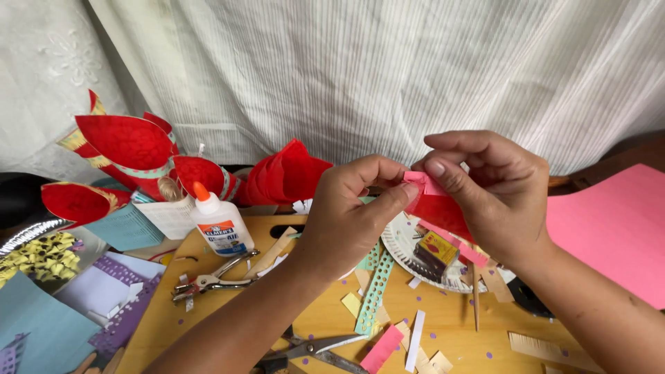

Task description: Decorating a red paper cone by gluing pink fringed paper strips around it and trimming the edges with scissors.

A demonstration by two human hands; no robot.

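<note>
We hold a small folded piece of red and pink paper up in front of us, above a wooden board strewn with scraps. Our left hand is closed in a pinch, thumb and forefinger pressed on the paper's left edge. Our right hand curls over the top, fingers bent and its thumb pressed against the pink upper corner, so both hands grip the same piece and touch one another there.

Under the hands sits a white paper plate with a small yellow and black box in it. A white glue bottle with an orange cap stands upright to the left, near a metal hole punch. A green perforated paper strip lies on the board, scissors lie at the near edge, and a large pink sheet lies to the right. Red paper cones lean against the white curtain behind.

We judge the paper thin enough that pulling the hands apart could tear it at the fold. Uneven thumb pressure could skew the crease. A loosened pinch could drop it onto the plate among the scraps, and a low left forearm could knock the scissors off the board.
</note>
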